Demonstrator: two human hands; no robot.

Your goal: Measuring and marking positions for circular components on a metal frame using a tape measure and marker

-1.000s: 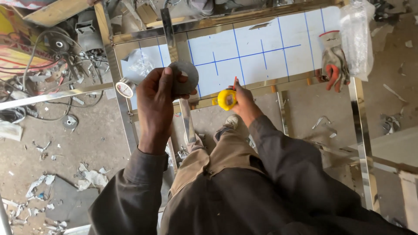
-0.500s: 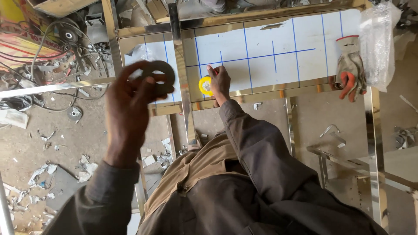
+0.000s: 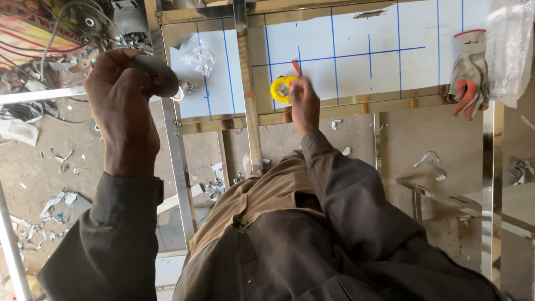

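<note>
The yellow tape measure lay on the white sheet, close to the sheet's near edge and just right of the upright steel bar. The right hand rested on it from the near side, fingers closed around its right edge, with a short red tab poking up beside the fingertips. How firmly it gripped could not be told.

The left hand was raised well to the left, over the frame's left rail. Its fingers were clamped on a grey disc, held tilted, with the thumb side toward the camera.

The sheet carried blue ruled lines, several running away from the person and one crossing them. A crumpled scrap of clear plastic sat on its left part. Polished steel tubes bordered the sheet on all sides, and the near rail showed small orange marks.

At the right end of the sheet a grey and orange glove hung over the rail, just beside a clear plastic bag.

Beyond the frame on the left, cables and a power tool lay on the dirt floor, with paper scraps scattered near them.
</note>
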